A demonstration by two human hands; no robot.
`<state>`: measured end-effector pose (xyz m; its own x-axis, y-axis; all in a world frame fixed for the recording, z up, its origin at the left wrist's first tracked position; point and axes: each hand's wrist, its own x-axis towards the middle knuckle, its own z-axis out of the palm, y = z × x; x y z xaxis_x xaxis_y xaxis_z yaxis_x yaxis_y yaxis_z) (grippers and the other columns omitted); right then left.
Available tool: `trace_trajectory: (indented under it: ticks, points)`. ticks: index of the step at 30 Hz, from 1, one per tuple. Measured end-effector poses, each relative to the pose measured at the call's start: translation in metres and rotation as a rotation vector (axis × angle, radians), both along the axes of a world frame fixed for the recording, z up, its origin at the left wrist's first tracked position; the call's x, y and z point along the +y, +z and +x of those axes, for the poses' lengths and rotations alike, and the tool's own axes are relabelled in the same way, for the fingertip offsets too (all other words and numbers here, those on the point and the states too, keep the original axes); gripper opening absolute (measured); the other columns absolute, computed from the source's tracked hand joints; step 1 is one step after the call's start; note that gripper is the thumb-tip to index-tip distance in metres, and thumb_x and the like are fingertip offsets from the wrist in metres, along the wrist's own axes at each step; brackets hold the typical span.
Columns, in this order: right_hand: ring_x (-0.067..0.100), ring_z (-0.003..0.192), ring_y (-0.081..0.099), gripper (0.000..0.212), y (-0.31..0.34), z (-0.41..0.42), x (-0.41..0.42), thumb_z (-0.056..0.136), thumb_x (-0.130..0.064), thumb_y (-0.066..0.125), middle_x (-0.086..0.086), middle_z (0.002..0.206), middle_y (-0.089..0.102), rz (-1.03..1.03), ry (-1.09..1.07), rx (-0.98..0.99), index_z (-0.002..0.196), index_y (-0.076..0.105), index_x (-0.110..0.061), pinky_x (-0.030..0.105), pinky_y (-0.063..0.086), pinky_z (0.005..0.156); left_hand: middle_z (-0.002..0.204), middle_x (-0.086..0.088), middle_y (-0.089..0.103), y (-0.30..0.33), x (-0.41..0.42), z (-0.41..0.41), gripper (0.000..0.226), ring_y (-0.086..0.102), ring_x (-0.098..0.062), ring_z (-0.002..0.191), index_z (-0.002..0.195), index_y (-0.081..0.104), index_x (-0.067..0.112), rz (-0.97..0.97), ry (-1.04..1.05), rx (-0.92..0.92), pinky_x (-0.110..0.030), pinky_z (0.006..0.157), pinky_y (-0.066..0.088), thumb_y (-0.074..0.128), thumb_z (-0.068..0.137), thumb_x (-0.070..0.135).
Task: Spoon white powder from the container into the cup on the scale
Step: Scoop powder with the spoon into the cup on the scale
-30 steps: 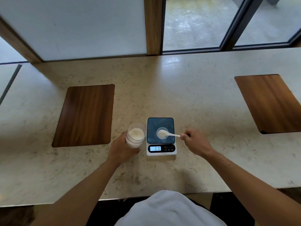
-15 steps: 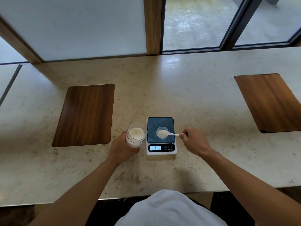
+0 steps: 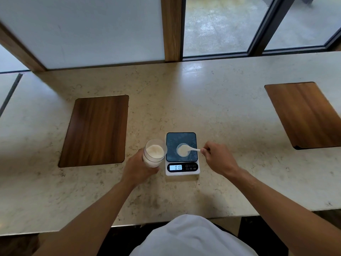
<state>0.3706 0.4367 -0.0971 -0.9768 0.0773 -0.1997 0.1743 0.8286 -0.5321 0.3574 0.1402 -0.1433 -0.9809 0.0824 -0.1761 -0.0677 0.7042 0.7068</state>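
Note:
A clear container (image 3: 154, 152) holding white powder stands just left of the scale, and my left hand (image 3: 137, 168) grips its near side. The small white scale (image 3: 182, 153) has a dark platform and a lit display reading 018. On the platform sits a small clear cup (image 3: 180, 147). My right hand (image 3: 218, 157) pinches the handle of a white spoon (image 3: 187, 149), whose powder-filled bowl hangs over the cup's mouth. The cup's contents are hidden by the spoon.
The stone counter (image 3: 203, 100) carries two inset wooden boards, one at the left (image 3: 96, 130) and one at the far right (image 3: 306, 113). A window wall with a wooden post (image 3: 171, 28) backs the counter. The counter's near edge runs just before my torso.
Both hands, the container and the spoon hold nearly the same places; the spoon bowl stays over the cup and the display reading is unchanged.

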Motion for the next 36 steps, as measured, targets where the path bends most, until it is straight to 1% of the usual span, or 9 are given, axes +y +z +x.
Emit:
trace_trajectory:
  ticks: [4,8,13,17,20,23,27,32,36]
  points:
    - [0.008,0.051,0.045,0.020,0.002,0.000,0.000,0.098,-0.018,0.057,-0.006,0.062,0.054,0.021,0.038,0.054,0.084,0.065,-0.007,0.023,0.030,0.047,0.104,0.019,0.060,-0.001,0.001,0.000,0.073,0.058,-0.008,0.090,0.117,0.053,0.037,0.009,-0.010,0.000,-0.024,0.073,0.043,0.087,0.053,0.045]
    - [0.019,0.057,0.056,0.020,0.005,0.001,0.001,0.099,-0.018,0.056,0.005,0.071,0.066,0.043,0.091,0.084,0.086,0.064,-0.006,0.033,0.046,0.050,0.105,0.018,0.061,-0.002,0.001,-0.002,0.073,0.059,-0.009,0.091,0.118,0.053,0.037,0.002,-0.015,-0.006,-0.026,0.075,0.045,0.086,0.054,0.046]
    - [0.020,0.052,0.052,0.021,0.004,0.003,0.004,0.099,-0.019,0.055,0.004,0.066,0.062,0.084,0.133,0.145,0.083,0.061,-0.007,0.033,0.041,0.045,0.101,0.019,0.059,-0.001,0.003,-0.003,0.075,0.058,-0.010,0.087,0.118,0.052,0.035,-0.008,-0.005,0.009,-0.026,0.071,0.043,0.087,0.053,0.044]
    - [0.014,0.046,0.042,0.019,0.003,0.007,0.007,0.098,-0.018,0.059,-0.003,0.062,0.053,0.109,0.148,0.203,0.082,0.061,-0.008,0.023,0.025,0.041,0.102,0.017,0.060,-0.001,0.005,-0.005,0.074,0.059,-0.011,0.088,0.118,0.053,0.033,-0.005,0.009,0.003,-0.027,0.072,0.044,0.087,0.053,0.044]
    - [0.018,0.047,0.048,0.017,0.004,0.009,0.009,0.097,-0.017,0.061,0.002,0.063,0.059,0.107,0.171,0.245,0.083,0.062,-0.007,0.025,0.032,0.043,0.104,0.016,0.061,0.000,0.006,-0.005,0.072,0.059,-0.010,0.089,0.118,0.054,0.033,0.013,0.006,0.014,-0.025,0.072,0.044,0.086,0.055,0.045]
    - [0.022,0.048,0.052,0.018,0.005,0.010,0.009,0.097,-0.018,0.060,0.006,0.065,0.063,0.104,0.171,0.260,0.084,0.063,-0.005,0.033,0.042,0.042,0.106,0.013,0.063,0.001,0.007,-0.006,0.071,0.059,-0.010,0.089,0.118,0.055,0.031,0.028,0.018,0.015,-0.024,0.073,0.042,0.087,0.056,0.044]
    - [0.024,0.050,0.055,0.016,0.005,0.009,0.009,0.096,-0.017,0.061,0.005,0.065,0.065,0.055,0.102,0.232,0.084,0.063,-0.007,0.035,0.046,0.045,0.112,0.007,0.064,0.002,0.008,-0.010,0.073,0.058,-0.012,0.092,0.121,0.055,0.026,0.035,0.014,0.011,-0.026,0.076,0.043,0.089,0.058,0.039]
    - [0.006,0.046,0.053,0.018,0.002,0.002,0.003,0.095,-0.018,0.062,-0.004,0.063,0.070,-0.139,-0.150,0.092,0.079,0.067,-0.012,0.022,0.038,0.047,0.117,0.003,0.065,0.003,0.010,-0.020,0.076,0.057,-0.012,0.095,0.123,0.054,0.025,0.046,0.013,0.026,-0.026,0.079,0.044,0.090,0.058,0.038]
    - [0.013,0.050,0.059,0.019,0.002,-0.008,-0.004,0.095,-0.020,0.061,0.003,0.066,0.073,-0.378,-0.336,-0.062,0.080,0.069,-0.011,0.030,0.050,0.056,0.117,0.001,0.065,0.002,0.011,-0.029,0.079,0.060,-0.017,0.097,0.124,0.053,0.022,0.034,0.020,0.021,-0.030,0.080,0.047,0.091,0.057,0.039]
